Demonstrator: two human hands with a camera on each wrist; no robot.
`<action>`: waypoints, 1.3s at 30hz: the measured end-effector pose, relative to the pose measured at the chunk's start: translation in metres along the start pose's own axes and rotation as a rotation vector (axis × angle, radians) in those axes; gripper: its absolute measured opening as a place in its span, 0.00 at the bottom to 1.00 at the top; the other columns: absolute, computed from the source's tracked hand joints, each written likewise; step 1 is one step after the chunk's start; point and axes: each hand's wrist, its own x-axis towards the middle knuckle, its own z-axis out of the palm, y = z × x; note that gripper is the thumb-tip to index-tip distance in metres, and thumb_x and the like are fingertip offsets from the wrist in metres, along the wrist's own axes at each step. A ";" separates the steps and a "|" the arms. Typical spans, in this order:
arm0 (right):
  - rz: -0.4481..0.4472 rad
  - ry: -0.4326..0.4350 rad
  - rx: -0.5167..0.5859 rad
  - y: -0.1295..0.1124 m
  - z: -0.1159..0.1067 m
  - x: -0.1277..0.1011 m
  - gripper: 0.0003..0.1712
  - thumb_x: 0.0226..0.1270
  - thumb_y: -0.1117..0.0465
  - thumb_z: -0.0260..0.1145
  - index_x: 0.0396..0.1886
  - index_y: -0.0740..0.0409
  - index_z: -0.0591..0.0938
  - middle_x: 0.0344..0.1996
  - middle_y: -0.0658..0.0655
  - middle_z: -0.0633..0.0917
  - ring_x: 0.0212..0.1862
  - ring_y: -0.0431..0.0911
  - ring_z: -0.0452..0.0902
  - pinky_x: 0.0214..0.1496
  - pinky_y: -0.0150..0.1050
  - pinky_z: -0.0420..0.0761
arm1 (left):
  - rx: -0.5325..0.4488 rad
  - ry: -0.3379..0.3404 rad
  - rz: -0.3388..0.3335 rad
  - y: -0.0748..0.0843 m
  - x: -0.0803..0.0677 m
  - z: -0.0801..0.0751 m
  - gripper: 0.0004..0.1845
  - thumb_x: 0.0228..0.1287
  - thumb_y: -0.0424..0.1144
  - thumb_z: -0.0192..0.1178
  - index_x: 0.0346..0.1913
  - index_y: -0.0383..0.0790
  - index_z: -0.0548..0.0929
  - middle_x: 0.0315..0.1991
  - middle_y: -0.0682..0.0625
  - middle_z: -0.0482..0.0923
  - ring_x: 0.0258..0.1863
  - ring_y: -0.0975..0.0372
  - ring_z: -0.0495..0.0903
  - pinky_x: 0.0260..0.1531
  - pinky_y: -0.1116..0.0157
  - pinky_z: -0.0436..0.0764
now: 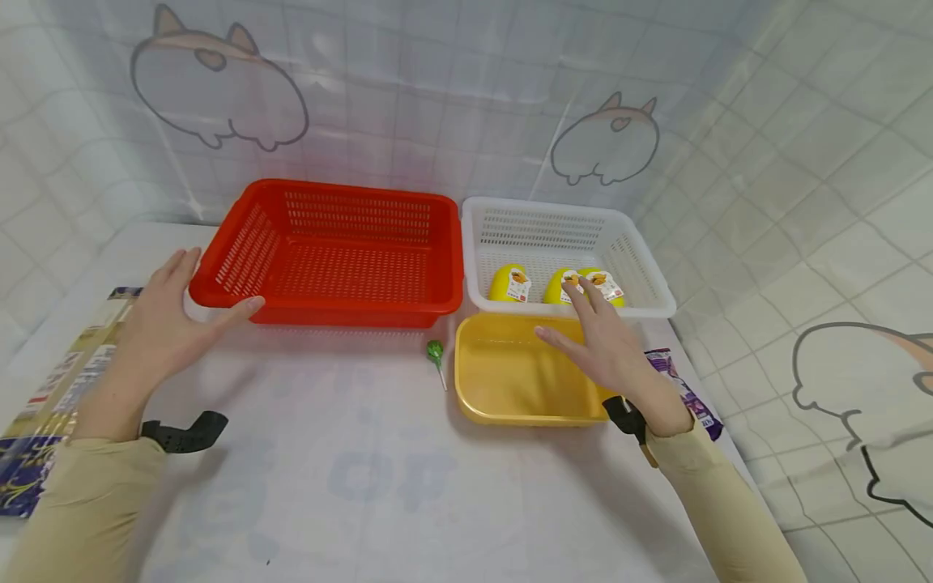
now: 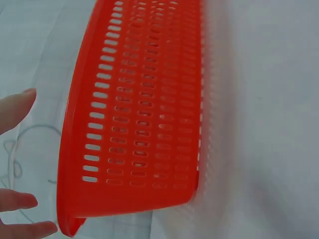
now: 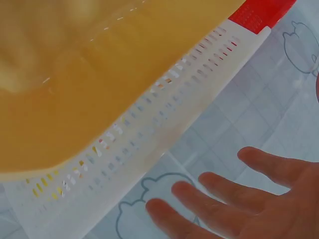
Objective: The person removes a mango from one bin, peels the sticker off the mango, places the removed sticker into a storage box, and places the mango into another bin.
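Two spread hands, a left hand (image 1: 164, 320) and a right hand (image 1: 605, 344), are hovering over a white-covered bench (image 1: 342, 526).
The left hand is holding its thumb and fingers well apart around the front left corner of the red basket (image 1: 328, 312); whether skin is touching the rim, I cannot tell. The right hand is hanging above the yellow bin (image 1: 517, 376), its fingers parted and slightly bent, its fingertips crossing the front rim of the white basket (image 1: 547, 207) in the head view. That basket is standing behind the bin, just beside the red one, and is holding three labelled yellow eggs (image 1: 501, 285). A green lollipop (image 1: 435, 351) is lying left of the bin, a purple packet (image 1: 709, 417) is lying to its right, and gold-and-purple packs (image 1: 61, 389) are lying at far left.
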 end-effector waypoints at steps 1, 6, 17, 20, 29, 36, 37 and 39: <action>-0.006 0.001 0.018 0.000 0.000 0.001 0.54 0.68 0.27 0.54 0.82 0.52 0.49 0.81 0.62 0.46 0.78 0.65 0.49 0.72 0.70 0.58 | -0.020 -0.004 -0.014 -0.001 0.001 0.000 0.57 0.64 0.66 0.58 0.81 0.43 0.36 0.81 0.36 0.31 0.77 0.34 0.38 0.59 0.21 0.52; -0.042 0.028 0.097 0.000 -0.001 0.005 0.50 0.69 0.34 0.60 0.79 0.58 0.57 0.79 0.62 0.54 0.77 0.62 0.52 0.74 0.65 0.59 | -0.085 -0.002 -0.051 -0.007 0.006 0.004 0.58 0.63 0.65 0.59 0.81 0.43 0.37 0.80 0.35 0.34 0.77 0.34 0.40 0.59 0.22 0.54; -0.105 0.065 0.289 -0.005 -0.009 0.023 0.39 0.68 0.49 0.69 0.72 0.61 0.67 0.70 0.63 0.71 0.66 0.61 0.71 0.67 0.59 0.74 | -0.326 -0.068 -0.210 -0.023 0.017 0.014 0.60 0.62 0.67 0.59 0.80 0.48 0.31 0.81 0.36 0.33 0.74 0.32 0.49 0.60 0.31 0.68; -0.096 0.029 0.286 -0.008 -0.017 0.030 0.40 0.68 0.50 0.69 0.73 0.60 0.66 0.70 0.63 0.71 0.65 0.61 0.72 0.68 0.57 0.74 | -0.392 -0.076 -0.216 -0.024 0.019 0.017 0.60 0.62 0.66 0.61 0.80 0.48 0.30 0.81 0.37 0.37 0.75 0.37 0.51 0.57 0.58 0.83; -0.066 -0.099 0.288 -0.009 -0.035 0.057 0.41 0.68 0.49 0.69 0.75 0.58 0.65 0.70 0.64 0.70 0.67 0.62 0.69 0.69 0.59 0.73 | -0.439 -0.064 -0.178 -0.022 0.019 0.021 0.60 0.63 0.63 0.62 0.79 0.47 0.30 0.81 0.41 0.40 0.75 0.42 0.53 0.47 0.84 0.76; -0.040 -0.201 0.262 -0.003 -0.042 0.082 0.44 0.66 0.45 0.69 0.76 0.54 0.63 0.70 0.65 0.70 0.70 0.62 0.66 0.65 0.59 0.76 | -0.442 -0.071 -0.195 -0.021 0.018 0.021 0.60 0.62 0.64 0.61 0.79 0.47 0.30 0.81 0.41 0.40 0.75 0.42 0.53 0.48 0.83 0.76; -0.038 -0.214 0.256 -0.003 -0.043 0.085 0.44 0.66 0.45 0.69 0.76 0.53 0.62 0.70 0.65 0.70 0.70 0.62 0.66 0.65 0.60 0.76 | -0.445 -0.072 -0.197 -0.021 0.018 0.021 0.60 0.62 0.64 0.61 0.79 0.48 0.30 0.81 0.41 0.40 0.75 0.42 0.54 0.47 0.84 0.76; -0.031 -0.238 0.245 -0.004 -0.044 0.092 0.45 0.66 0.44 0.69 0.76 0.52 0.62 0.71 0.65 0.69 0.70 0.61 0.66 0.66 0.61 0.74 | -0.443 -0.073 -0.199 -0.022 0.017 0.021 0.60 0.62 0.65 0.61 0.79 0.48 0.29 0.81 0.41 0.39 0.75 0.42 0.53 0.45 0.85 0.76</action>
